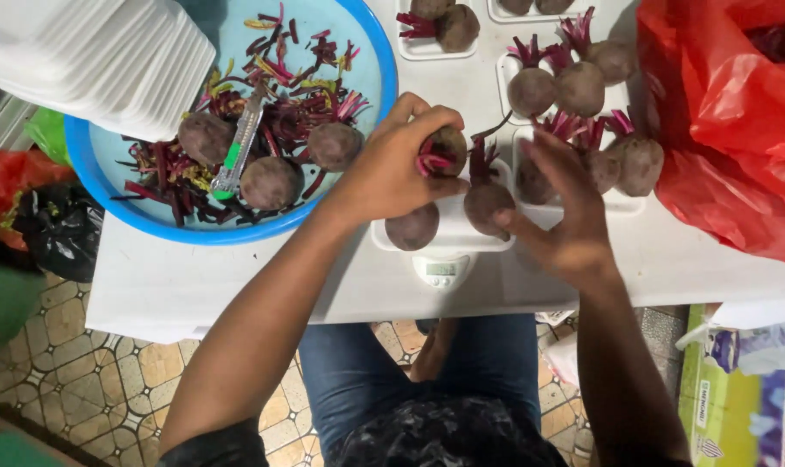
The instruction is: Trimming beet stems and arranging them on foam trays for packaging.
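Note:
My left hand [392, 169] is closed around a beetroot [447, 149] with trimmed pink stalks, holding it over a white foam tray [453, 233]. The tray rests on a small white kitchen scale [442, 270] and holds two more beetroots [412, 228] [487, 203]. My right hand [565, 216] is spread open beside the tray, thumb touching the right beetroot, fingers lying over the neighbouring tray of beetroots [622, 163].
A blue basin [107, 186] at left holds three beetroots, cut stalks and a green-handled knife [237, 147]. A stack of white foam trays [107, 60] overlaps it. Filled trays stand behind. A red plastic bag [730, 130] lies at right. The white table ends near my lap.

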